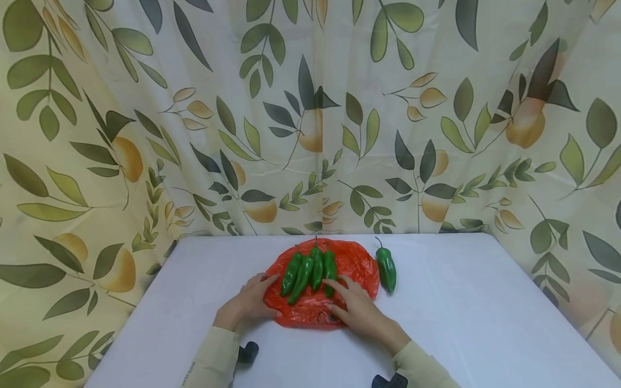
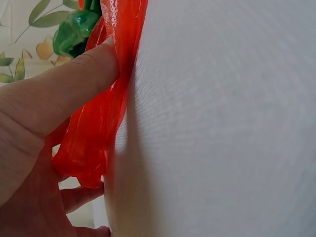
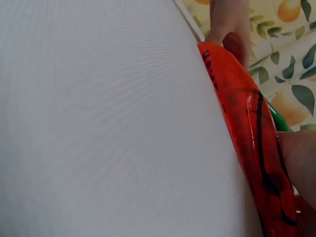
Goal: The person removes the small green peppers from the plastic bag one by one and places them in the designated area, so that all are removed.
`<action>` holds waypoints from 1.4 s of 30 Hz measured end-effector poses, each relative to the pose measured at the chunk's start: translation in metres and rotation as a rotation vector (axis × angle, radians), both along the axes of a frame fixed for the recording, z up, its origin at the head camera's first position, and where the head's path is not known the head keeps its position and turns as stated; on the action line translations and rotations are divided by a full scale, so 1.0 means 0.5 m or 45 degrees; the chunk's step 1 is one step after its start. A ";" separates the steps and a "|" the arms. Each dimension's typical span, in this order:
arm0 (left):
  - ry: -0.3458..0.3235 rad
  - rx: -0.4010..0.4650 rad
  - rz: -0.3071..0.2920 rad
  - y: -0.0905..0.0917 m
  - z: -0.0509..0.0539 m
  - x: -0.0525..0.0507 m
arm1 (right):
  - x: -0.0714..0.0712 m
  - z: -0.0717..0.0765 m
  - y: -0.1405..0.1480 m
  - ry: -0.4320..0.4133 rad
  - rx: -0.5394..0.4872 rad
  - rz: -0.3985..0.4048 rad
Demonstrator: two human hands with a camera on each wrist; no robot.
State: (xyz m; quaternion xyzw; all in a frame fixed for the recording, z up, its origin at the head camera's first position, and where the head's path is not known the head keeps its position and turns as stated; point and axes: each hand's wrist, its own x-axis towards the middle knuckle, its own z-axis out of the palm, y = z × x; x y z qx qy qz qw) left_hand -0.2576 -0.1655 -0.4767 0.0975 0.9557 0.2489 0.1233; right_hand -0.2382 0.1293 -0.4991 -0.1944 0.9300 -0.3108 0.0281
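A crumpled red plastic bag (image 1: 353, 257) lies flat on the white table, with several green peppers (image 1: 302, 279) side by side on top. My left hand (image 1: 247, 303) is at the bag's left edge, fingers spread; in the left wrist view its thumb (image 2: 74, 84) touches the red plastic (image 2: 91, 133). On the bag's right part rests my right hand (image 1: 361, 312), fingers loosely extended, one fingertip beside the rightmost of these peppers. The right wrist view shows the bag (image 3: 242, 113) side-on, black marks on it, and part of the right hand (image 3: 301, 158).
Another green pepper (image 1: 386, 269) lies on the table (image 1: 461, 312) just right of the bag, stem pointing away. A curtain (image 1: 310, 134) printed with leaves and fruit hangs behind the table and along both sides. Dark devices (image 1: 248, 352) are at both wrists.
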 end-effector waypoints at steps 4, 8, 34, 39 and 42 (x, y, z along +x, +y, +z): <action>0.009 -0.006 -0.006 0.000 -0.002 0.000 | 0.000 0.002 -0.002 0.003 -0.032 -0.015; 0.009 -0.005 -0.011 0.001 -0.003 -0.001 | 0.001 0.007 -0.003 -0.025 -0.075 -0.054; -0.003 0.000 0.007 0.001 -0.003 -0.004 | -0.023 0.011 0.009 0.099 -0.197 -0.308; -0.007 0.010 0.007 0.000 -0.007 -0.005 | -0.020 0.008 0.010 0.014 -0.196 -0.275; -0.001 0.012 0.004 0.001 -0.006 -0.004 | -0.021 0.007 0.011 -0.023 -0.199 -0.249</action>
